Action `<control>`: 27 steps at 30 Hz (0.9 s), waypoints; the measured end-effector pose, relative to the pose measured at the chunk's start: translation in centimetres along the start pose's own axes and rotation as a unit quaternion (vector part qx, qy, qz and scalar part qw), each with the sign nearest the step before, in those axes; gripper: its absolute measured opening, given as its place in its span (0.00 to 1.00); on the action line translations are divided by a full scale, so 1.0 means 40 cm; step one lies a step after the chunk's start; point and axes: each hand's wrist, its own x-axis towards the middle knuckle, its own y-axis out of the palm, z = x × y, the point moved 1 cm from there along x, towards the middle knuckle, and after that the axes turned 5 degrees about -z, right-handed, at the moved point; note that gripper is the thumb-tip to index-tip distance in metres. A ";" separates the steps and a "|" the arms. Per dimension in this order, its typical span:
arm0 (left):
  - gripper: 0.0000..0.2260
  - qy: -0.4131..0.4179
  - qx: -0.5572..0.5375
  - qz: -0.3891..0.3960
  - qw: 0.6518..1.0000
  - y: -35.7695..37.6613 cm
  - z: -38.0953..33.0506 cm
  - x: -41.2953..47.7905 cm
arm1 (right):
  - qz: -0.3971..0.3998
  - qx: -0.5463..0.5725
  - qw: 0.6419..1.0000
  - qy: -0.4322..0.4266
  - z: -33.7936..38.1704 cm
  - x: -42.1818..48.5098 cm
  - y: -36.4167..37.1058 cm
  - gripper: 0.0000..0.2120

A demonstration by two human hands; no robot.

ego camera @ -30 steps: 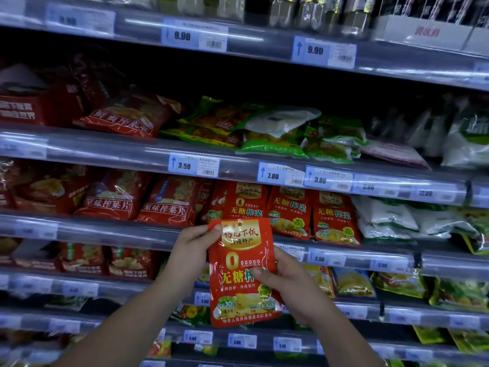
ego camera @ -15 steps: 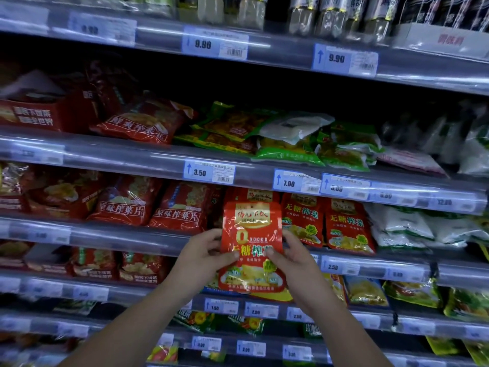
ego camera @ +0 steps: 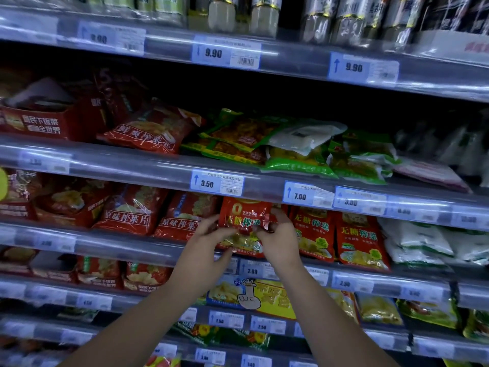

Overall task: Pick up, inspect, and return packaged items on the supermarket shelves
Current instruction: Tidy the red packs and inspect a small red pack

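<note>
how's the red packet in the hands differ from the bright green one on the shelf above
The red packet stands nearly upright at the shelf front; the green packet lies flat in a pile. The red packet is gripped by the left hand and right hand; the green packet is untouched. Both are sealed plastic pouches.

- Shelves (ego camera: 132, 166) with price rails; the 3.50 tag (ego camera: 217, 182) sits mid-rail.
- Above the tag: red box (ego camera: 39, 123) far left, red pack (ego camera: 148, 133) left, green packs (ego camera: 299, 161) right.
- Below it: red pouches (ego camera: 127, 210) in a row, white bags (ego camera: 418, 242) far right.
- Well above: bottles (ego camera: 264, 18).
</note>
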 end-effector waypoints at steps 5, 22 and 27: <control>0.17 0.019 0.043 0.029 0.998 0.019 0.027 -0.010 | 0.001 -0.048 0.999 -0.011 -0.012 0.029 0.021 0.29; 0.17 0.070 0.163 0.044 0.983 0.051 0.030 -0.006 | -0.047 -0.138 0.989 -0.011 -0.007 0.046 -0.061 0.12; 0.16 0.057 0.150 0.022 0.987 0.062 0.030 -0.003 | -0.125 -0.141 0.981 0.042 -0.056 0.078 -0.203 0.08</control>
